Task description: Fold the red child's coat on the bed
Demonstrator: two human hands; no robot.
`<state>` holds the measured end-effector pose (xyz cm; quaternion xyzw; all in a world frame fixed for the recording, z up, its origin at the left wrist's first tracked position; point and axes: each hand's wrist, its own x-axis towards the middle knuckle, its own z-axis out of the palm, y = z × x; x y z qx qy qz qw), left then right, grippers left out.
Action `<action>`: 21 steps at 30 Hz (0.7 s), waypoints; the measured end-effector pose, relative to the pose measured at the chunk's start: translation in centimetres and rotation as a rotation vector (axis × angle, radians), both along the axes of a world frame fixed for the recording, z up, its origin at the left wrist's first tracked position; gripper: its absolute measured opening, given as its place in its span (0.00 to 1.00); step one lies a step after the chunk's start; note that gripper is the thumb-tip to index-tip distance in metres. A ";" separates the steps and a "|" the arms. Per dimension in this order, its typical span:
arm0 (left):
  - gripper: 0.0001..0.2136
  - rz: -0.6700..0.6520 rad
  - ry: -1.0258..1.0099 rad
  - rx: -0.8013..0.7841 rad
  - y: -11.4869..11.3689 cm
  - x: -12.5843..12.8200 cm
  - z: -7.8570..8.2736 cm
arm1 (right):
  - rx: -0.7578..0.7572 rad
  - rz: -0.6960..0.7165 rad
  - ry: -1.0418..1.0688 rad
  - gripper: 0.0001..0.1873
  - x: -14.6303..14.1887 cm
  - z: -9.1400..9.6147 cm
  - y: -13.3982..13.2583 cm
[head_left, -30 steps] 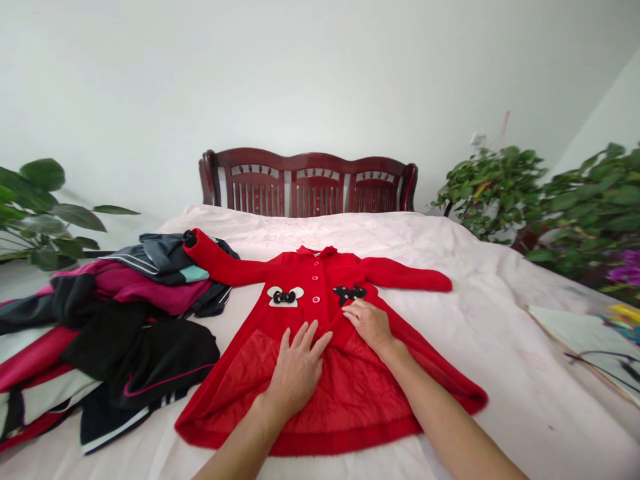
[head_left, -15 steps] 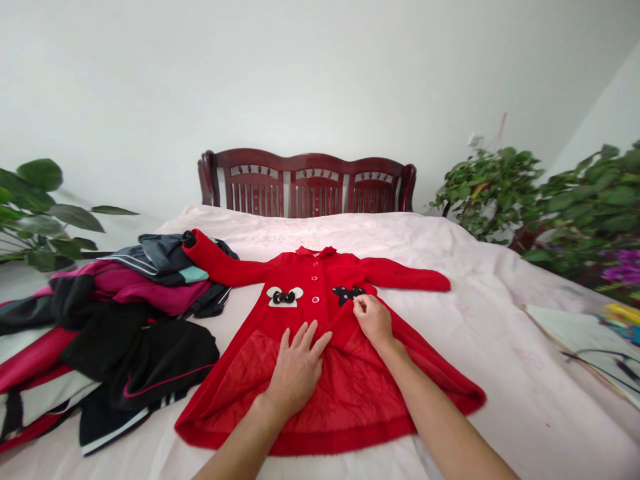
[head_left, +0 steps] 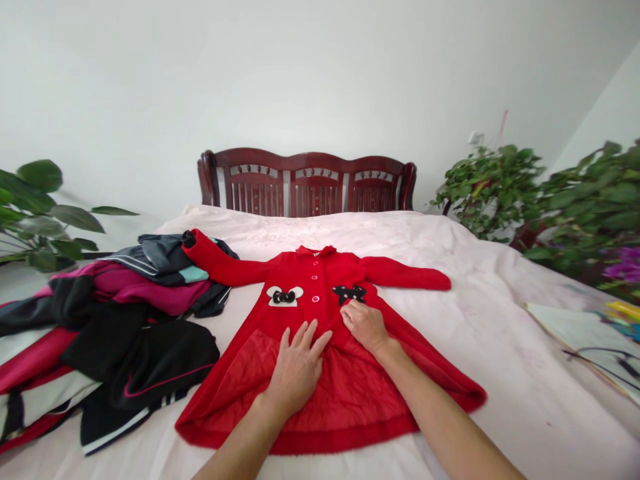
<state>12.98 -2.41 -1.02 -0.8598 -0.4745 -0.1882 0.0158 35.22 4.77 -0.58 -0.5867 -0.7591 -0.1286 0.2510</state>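
Note:
A red child's coat [head_left: 320,373] lies spread face up on the bed, sleeves out to both sides, with pink buttons and two bow patches on the chest. My left hand [head_left: 296,365] rests flat on the coat's waist, fingers stretched out and apart. My right hand [head_left: 364,325] lies on the coat just below the black dotted bow patch [head_left: 349,293], fingers curled down onto the cloth; whether they pinch any fabric is hidden. The white bow patch [head_left: 285,296] sits left of the button row.
A pile of dark, magenta and striped clothes [head_left: 115,320] lies on the left of the pale pink bedsheet [head_left: 500,320]. A dark wooden headboard [head_left: 307,183] stands behind. Leafy plants [head_left: 540,200] flank the right side, another plant [head_left: 40,213] the left. Printed cloth [head_left: 590,347] lies at the right edge.
My right hand pinched up near the black bow patch half a second ago and has now settled back down onto the coat. My left hand has stayed in place.

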 end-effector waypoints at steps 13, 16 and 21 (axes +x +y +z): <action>0.28 -0.005 -0.005 0.010 0.1 0.0 -0.2 | -0.008 0.268 0.136 0.09 0.0 0.3 -1.2; 0.27 -0.002 -0.011 0.014 0.2 0.0 -0.2 | -0.013 0.235 0.083 0.10 -0.3 0.3 -1.2; 0.27 -0.005 -0.014 0.030 0.1 0.0 -0.2 | 0.044 0.022 0.186 0.11 0.3 0.1 -0.8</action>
